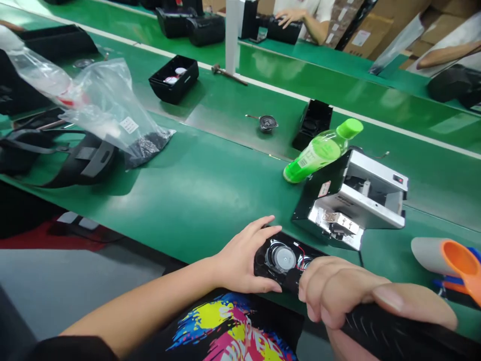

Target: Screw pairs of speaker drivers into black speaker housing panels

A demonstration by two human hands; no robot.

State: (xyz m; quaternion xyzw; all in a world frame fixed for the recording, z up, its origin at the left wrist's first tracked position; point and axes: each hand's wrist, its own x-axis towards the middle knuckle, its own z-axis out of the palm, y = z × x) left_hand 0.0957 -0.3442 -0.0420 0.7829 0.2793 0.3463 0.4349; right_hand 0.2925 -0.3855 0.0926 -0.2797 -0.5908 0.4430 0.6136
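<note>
My left hand (244, 255) grips the left end of a black speaker housing (263, 268) at the table's front edge, thumb and fingers around its sides. Inside the housing sits a round speaker driver (283, 257), with a red wire running beside it. My right hand (349, 291) is wrapped round the thick black handle of an electric screwdriver (398, 326), over the housing's right part. The tool's tip is hidden behind my fingers. Just behind the housing stands a screw feeder (376, 200) with a silver front, and a green-capped bottle (315, 155) is beside it.
A plastic bag of screws (146, 145) and a black strap (93, 155) lie at left. Across the table are a loose speaker driver (267, 123) and open black housings (175, 80). An orange-handled tool (456, 260) is at right. Co-workers' hands (289, 17) show at the far bench.
</note>
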